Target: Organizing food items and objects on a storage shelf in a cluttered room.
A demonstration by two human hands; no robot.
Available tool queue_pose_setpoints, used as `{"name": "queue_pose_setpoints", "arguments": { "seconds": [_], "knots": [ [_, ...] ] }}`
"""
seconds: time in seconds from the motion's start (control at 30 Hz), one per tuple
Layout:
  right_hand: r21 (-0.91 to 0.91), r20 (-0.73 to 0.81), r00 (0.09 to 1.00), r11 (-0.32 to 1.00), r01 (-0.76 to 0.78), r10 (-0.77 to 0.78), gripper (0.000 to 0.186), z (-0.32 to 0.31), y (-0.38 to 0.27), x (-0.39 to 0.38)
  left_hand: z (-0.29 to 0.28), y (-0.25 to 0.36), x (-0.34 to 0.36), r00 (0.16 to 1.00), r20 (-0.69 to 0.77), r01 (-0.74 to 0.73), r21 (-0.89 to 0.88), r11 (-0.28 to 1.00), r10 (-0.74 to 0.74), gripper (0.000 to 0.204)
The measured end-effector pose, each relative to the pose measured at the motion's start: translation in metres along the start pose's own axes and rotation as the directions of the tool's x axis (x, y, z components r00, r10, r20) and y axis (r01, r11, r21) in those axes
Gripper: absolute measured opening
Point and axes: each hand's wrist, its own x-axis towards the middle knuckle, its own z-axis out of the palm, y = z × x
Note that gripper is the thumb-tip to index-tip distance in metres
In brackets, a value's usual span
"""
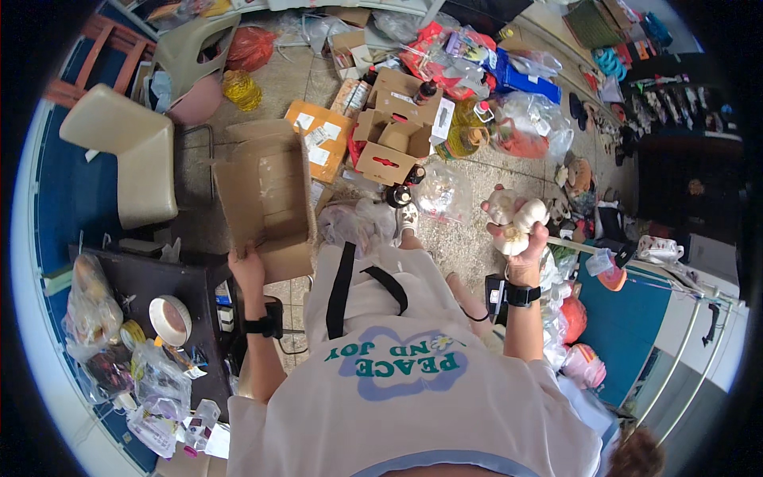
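Note:
My left hand grips the lower left edge of an open cardboard box, whose bare inside faces me. Some of its fingers are hidden by the box wall. Off to the right, my right hand is raised palm up, its fingers curled round several white garlic bulbs. A wide gap lies between the garlic and the box. Both wrists wear black straps, and the right one carries a small device.
Beyond my feet stand a divided carton, dark bottles, an orange box and a large oil jug. A beige chair is at left, above a dark table with a bowl. A metal rack stands right.

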Motion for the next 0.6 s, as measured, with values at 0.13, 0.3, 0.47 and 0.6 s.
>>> {"name": "queue_pose_setpoints", "arguments": {
  "seconds": [0.13,0.3,0.47,0.6],
  "knots": [
    [-0.126,-0.196,0.979,0.989,-0.078,0.052,0.051,-0.061,-0.016,0.026,0.008,0.021,0.032,0.999,0.043,-0.012,0.096,0.995,0.008,0.021],
    [-0.158,-0.387,0.913,0.967,-0.201,0.126,0.054,-0.147,-0.034,0.046,0.08,0.103,0.085,0.962,0.261,-0.141,0.224,0.964,0.08,0.028],
    [-0.102,-0.492,0.845,0.951,-0.293,0.208,0.054,-0.198,-0.04,0.056,0.216,0.095,0.166,0.802,0.574,-0.406,0.321,0.855,0.165,0.031],
    [-0.077,-0.617,0.746,0.924,-0.374,0.25,0.054,-0.255,-0.048,0.026,0.354,0.103,0.2,0.689,0.7,-0.531,0.31,0.789,0.189,0.033]
  ]
}}
